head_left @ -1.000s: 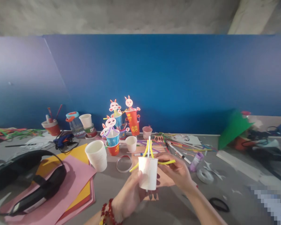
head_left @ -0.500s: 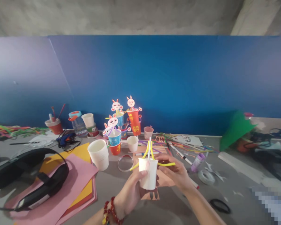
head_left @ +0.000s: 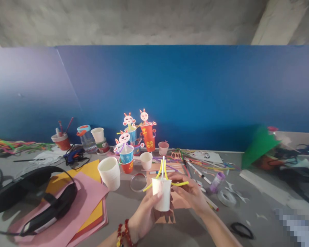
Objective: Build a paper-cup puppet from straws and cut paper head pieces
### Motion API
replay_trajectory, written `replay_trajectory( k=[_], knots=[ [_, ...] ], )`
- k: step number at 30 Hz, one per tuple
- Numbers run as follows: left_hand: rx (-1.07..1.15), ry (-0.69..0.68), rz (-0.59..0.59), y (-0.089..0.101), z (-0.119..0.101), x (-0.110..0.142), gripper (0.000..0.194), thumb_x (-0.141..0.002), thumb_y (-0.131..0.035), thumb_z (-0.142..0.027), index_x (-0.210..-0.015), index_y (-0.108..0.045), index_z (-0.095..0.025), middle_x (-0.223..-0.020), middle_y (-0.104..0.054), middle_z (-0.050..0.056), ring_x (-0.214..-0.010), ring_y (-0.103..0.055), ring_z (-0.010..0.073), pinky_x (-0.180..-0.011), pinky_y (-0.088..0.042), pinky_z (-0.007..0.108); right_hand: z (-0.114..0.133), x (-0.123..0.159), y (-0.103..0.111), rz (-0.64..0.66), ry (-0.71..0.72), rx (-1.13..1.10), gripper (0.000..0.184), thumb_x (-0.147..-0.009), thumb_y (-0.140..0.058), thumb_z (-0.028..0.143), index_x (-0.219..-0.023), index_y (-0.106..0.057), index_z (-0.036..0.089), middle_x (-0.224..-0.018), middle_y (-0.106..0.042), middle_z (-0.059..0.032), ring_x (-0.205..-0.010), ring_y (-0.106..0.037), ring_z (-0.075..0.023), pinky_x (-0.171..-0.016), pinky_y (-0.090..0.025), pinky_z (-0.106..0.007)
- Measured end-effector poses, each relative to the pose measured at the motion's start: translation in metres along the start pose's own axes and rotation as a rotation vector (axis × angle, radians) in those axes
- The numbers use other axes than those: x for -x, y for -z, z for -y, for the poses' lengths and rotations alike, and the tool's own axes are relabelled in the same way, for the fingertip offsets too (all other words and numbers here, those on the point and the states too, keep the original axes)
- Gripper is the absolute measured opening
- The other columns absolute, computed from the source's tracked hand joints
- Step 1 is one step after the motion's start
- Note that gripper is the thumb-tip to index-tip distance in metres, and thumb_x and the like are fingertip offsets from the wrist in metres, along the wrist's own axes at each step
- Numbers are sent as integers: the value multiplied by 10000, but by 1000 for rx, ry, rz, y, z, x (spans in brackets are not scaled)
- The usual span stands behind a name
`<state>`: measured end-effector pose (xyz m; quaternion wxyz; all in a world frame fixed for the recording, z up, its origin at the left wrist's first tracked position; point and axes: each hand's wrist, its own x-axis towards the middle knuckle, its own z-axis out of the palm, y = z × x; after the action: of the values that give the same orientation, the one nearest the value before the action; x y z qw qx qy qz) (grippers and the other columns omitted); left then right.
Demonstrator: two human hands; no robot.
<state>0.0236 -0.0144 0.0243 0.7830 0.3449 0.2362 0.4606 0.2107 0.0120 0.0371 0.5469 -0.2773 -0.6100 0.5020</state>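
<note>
Left hand point(head_left: 147, 210): fingers partly hidden behind the white paper cup point(head_left: 161, 196). Right hand point(head_left: 192, 195): fingertips partly hidden near cup; closure on yellow strip point(head_left: 181, 184) unclear. White straw point(head_left: 163, 167): lower end out of sight inside cup. Both forearms: cut off by bottom edge. Headphones point(head_left: 54, 192): cropped at left edge. Dark items point(head_left: 296, 178), far right: blurred, unidentifiable. Lower-right patch point(head_left: 300, 226): pixelated, contents unreadable.

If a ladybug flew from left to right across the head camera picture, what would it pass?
Orange-red pot with brushes → bottle with a blue top → big white cup → blue cup → white cup in the left hand → purple tube → green sheet
</note>
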Motion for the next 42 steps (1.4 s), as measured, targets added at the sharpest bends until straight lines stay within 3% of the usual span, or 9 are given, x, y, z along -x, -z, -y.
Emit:
replay_trajectory(
  k=[7, 14, 20, 25, 28, 33, 38, 42],
  knots=[
    [-105, -72, -7, 4, 2, 0, 368, -762, -777, -357, -1059, -696, -155, -901, -729, 94, -753, -695, 216, -684, -506, 295, 1, 0, 1, 28, 33, 50, 171, -850, -717, 327, -1009, -722, 264, -1176, -658, -86, -1112, -622, -261, -862, -535, -339],
    [-252, -81, -107, 11, 6, -2, 440, -703, -829, -394, -1046, -677, -163, -875, -722, 71, -766, -680, 214, -704, -516, 308, 5, 3, 12, 144, -2, -74, 543, -820, -626, 633, -1211, -647, 256, -1313, -583, -127, -1169, -575, -324, -995, -463, -445],
    [-331, -102, -106, 16, 11, -5, 523, -679, -842, -406, -1101, -658, -160, -912, -733, 98, -795, -680, 236, -691, -515, 309, 5, 2, 21, 155, -87, -65, 428, -852, -659, 510, -1166, -662, 218, -1167, -664, -124, -1077, -626, -292, -959, -473, -424],
    [-169, -88, -26, 9, 6, -2, 377, -748, -789, -368, -1035, -669, -154, -876, -728, 92, -753, -688, 227, -675, -504, 306, 14, 2, 16, 207, -88, -51, 471, -766, -765, 472, -1167, -662, 248, -1299, -594, -118, -1178, -582, -302, -997, -462, -413],
    [-71, -99, 10, 6, 4, -1, 339, -776, -755, -369, -1021, -671, -150, -904, -722, 102, -755, -690, 229, -678, -501, 309, 18, 2, 12, 226, -55, 3, 450, -762, -776, 444, -1159, -666, 264, -1299, -596, -111, -1207, -562, -297, -1014, -455, -406],
    [-44, -77, 80, 7, 6, -2, 347, -776, -738, -400, -975, -676, -123, -851, -704, 109, -724, -676, 219, -641, -486, 290, 17, 1, 5, 124, -5, 78, 253, -842, -715, 368, -1068, -706, 255, -1113, -681, -90, -999, -663, -227, -892, -534, -340],
    [-53, -63, 65, 7, 5, 0, 368, -765, -745, -410, -985, -676, -124, -847, -696, 103, -679, -655, 191, -617, -469, 272, 20, 0, 4, 108, 48, 118, 214, -836, -734, 281, -1050, -731, 276, -1122, -690, -86, -1047, -654, -236, -855, -553, -316],
    [-86, -60, 95, 1, 2, 3, 378, -755, -746, -425, -972, -686, -121, -820, -700, 108, -649, -650, 194, -602, -466, 278, 23, 0, 6, 121, 75, 129, 168, -844, -724, 321, -1000, -754, 267, -1052, -711, -95, -994, -670, -242, -794, -568, -315]
  ],
)
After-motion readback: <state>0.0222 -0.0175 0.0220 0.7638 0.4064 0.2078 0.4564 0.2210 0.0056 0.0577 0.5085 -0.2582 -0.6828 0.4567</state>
